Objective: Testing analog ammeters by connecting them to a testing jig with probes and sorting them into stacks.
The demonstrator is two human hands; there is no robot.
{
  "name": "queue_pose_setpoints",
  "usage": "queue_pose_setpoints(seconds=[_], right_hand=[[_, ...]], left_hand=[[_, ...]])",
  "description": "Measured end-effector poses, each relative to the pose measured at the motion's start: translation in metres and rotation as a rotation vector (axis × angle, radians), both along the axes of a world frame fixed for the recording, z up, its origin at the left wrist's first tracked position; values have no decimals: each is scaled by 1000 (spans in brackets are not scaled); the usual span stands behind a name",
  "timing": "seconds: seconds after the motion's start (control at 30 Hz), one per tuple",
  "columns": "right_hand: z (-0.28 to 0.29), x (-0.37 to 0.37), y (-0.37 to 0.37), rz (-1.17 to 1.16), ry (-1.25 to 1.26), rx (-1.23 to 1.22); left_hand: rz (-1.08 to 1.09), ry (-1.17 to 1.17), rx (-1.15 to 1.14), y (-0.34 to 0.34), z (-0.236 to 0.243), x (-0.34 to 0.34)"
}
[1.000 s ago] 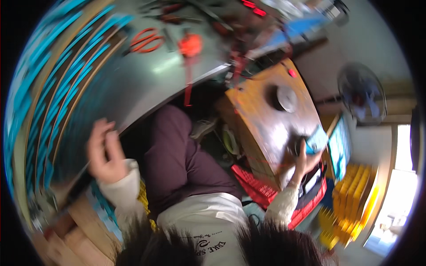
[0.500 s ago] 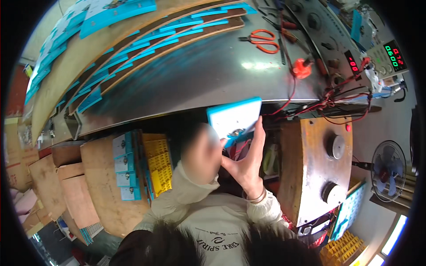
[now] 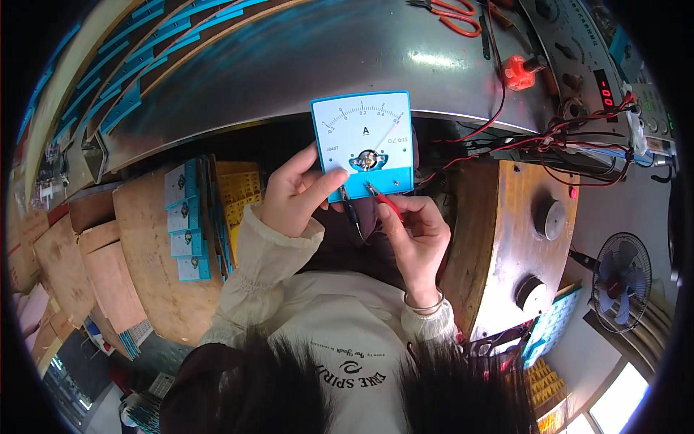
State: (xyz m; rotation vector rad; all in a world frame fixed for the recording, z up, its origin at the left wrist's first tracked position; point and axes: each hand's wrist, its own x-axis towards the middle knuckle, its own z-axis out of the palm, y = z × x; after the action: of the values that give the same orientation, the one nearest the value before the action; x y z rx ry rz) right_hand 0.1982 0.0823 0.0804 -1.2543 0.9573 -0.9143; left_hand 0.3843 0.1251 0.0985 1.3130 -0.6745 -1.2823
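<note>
An ammeter (image 3: 365, 119) with a white dial and blue frame is held up in front of me, its face toward me. My left hand (image 3: 293, 195) grips its lower left corner, thumb on the front and fingers mostly hidden behind. A black clip lead (image 3: 350, 211) is attached at the lower edge beside that thumb. Between thumb and fingers, my right hand (image 3: 418, 239) pinches a red clip (image 3: 388, 205), whose metal tip meets the blue strip below the dial. The needle appears to lean toward the right end of the scale.
A metal bench (image 3: 289, 79) bears orange-handled cutters (image 3: 459, 16) and blue meter parts on boards. Red and black wires (image 3: 535, 141) run from instruments at right. More meters (image 3: 189, 231) lie on cardboard at left. A wooden box with knobs (image 3: 499, 253) stands right, near a fan (image 3: 622, 282).
The tilted meter now faces me squarely. My right hand has left its right edge and pinches the red clip. My left hand, blurred before, holds the lower left corner. The view has shifted.
</note>
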Motion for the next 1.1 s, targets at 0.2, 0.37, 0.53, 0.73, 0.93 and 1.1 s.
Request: queue_pose_setpoints(seconds=[0.2, 0.37, 0.53, 0.73, 0.93, 1.1], right_hand=[[0, -17, -4, -18, 2, -16], [2, -26, -8, -38, 29, -60], [2, -34, -12, -28, 75, -102], [6, -37, -15, -32, 152, -238], [7, -35, -19, -7, 162, -225], [12, -40, -27, -13, 213, -293]], left_hand=[[-22, -9, -7, -7, 6, -17], [-14, -25, -6, -11, 7, -29], [-41, -41, 13, -15, 7, -33], [-29, -5, 9, -16, 12, -39], [18, -7, 20, -13, 6, -40], [17, -8, 26, -22, 11, -45]])
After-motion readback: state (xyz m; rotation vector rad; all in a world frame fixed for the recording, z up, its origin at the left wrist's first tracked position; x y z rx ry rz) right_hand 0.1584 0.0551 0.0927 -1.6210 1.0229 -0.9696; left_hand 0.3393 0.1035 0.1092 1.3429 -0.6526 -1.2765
